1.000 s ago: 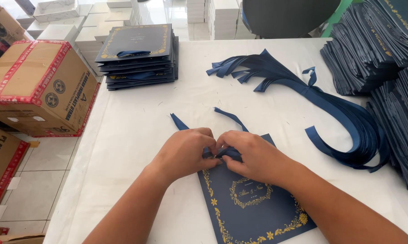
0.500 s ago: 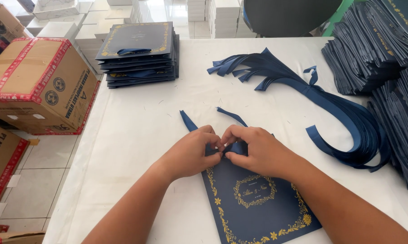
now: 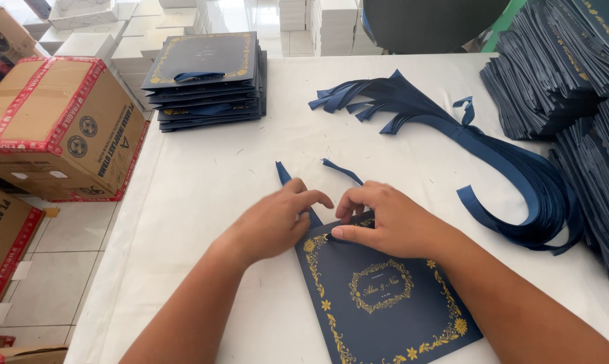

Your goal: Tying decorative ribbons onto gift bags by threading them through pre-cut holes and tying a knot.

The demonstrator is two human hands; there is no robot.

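Navy card (image 3: 385,296) with gold floral border lies flat on white table (image 3: 203,202), nearest the viewer; right hand (image 3: 392,219) pinches its top edge at the ribbon hole, thumb pressed to the card; left hand (image 3: 274,222) rests at the top-left corner, fingers loosely curled, grip unclear. Ribbon (image 3: 341,170) ends project just beyond the fingertips; farther: loose ribbon bundle (image 3: 493,162), finished stack (image 3: 207,77), cardboard box (image 3: 55,128).

bright even daylight, soft shadows, overexposed far background, slight wide-angle edge distortion
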